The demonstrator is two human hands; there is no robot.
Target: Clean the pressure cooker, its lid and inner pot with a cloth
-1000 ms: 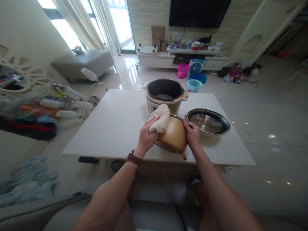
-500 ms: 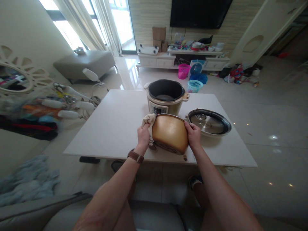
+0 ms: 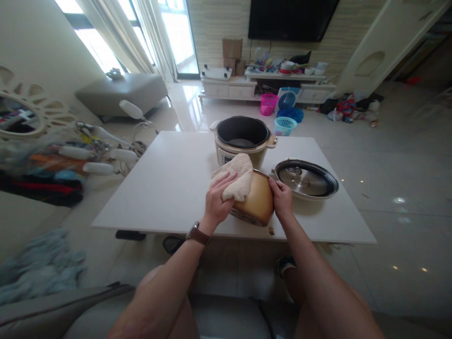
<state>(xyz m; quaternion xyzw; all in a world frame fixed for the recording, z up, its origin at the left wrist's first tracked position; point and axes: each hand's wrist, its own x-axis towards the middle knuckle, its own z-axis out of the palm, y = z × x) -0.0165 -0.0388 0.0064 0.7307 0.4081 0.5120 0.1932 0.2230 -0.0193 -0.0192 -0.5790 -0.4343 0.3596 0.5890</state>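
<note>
Your left hand (image 3: 217, 203) held a pale cloth (image 3: 240, 175) against the side of the gold pot (image 3: 260, 197), its fingers laid over the fabric. Your right hand (image 3: 283, 198) grasped the pot at its rim, on the opposite side. The pot was between your two hands, tilted so that part of its underside faced you; whether it touched the table (image 3: 155, 188) could not be told. Just beyond your hands, the cooker (image 3: 260, 157) stood upright and uncovered. The lid (image 3: 312, 181) lay on the table, near your right hand and to its right. You wore a watch (image 3: 198, 234) on your left wrist.
</note>
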